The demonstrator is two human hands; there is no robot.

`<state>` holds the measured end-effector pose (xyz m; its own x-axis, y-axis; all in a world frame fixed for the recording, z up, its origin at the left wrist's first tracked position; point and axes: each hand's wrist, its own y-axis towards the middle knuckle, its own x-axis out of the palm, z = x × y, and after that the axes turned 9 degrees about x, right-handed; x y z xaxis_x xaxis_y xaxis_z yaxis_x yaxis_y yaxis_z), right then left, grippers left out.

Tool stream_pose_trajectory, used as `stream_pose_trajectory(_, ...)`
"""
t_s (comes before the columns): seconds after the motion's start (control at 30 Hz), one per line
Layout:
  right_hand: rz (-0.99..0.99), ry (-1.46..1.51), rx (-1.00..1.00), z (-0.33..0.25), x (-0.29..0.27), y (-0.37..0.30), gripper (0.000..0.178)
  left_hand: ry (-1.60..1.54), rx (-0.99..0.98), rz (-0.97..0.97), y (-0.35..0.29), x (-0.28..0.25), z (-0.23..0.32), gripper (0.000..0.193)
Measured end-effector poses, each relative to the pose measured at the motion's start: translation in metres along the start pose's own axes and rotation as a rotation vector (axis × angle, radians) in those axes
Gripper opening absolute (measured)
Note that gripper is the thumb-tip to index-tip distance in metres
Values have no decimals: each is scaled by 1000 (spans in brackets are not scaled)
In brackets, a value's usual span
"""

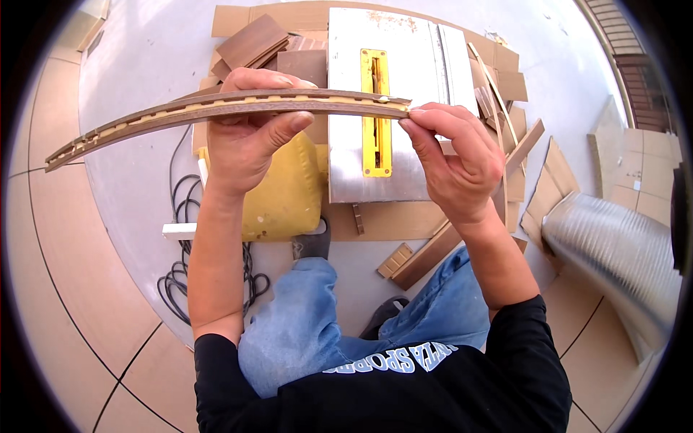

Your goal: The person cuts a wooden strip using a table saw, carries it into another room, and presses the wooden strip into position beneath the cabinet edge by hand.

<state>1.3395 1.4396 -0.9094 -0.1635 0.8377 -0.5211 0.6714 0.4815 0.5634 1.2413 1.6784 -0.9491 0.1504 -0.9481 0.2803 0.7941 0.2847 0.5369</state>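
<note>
A long, narrow brown wood strip (166, 115) with a slotted tan core along its edge lies across both hands and reaches far out to the left. My left hand (249, 137) grips it around its middle, thumb below and fingers above. At its right end, which looks ragged, my right hand (462, 155) pinches the tip between thumb and fingers. Under the strip stands a table saw with a bare metal top (411, 65) and a yellow slotted insert (386, 155). The strip is held above this top. Whether a blade stands in the slot, I cannot tell.
Brown boards (253, 42) are piled behind on cardboard (303, 14). A yellow rounded object (281, 195) stands by my left foot, near black cable (173, 289) and a white bar (179, 231). Wood offcuts (429, 256) and a silver foil roll (613, 245) lie right.
</note>
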Motion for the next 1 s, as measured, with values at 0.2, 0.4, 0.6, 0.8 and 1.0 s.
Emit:
stream_pose_trajectory(0.2,-15,-49,-110,1,-3,5,19,12,18,-10,1,1,2,35)
stream_pose_trajectory(0.4,-217,-105,-113,-1,-4,-5,9,-1,-20,127,-4,2,5,37)
stream_pose_trajectory(0.6,-251,215,450,7,-33,11,40,-35,-16,77,-3,3,9,36)
stream_pose_trajectory(0.8,-480,523,714,-15,-32,28,30,-42,-21,31,-8,2,11,36)
stream_pose_trajectory(1.0,-552,444,734,-16,-37,32,23,-71,-34,-6,-10,3,14,36)
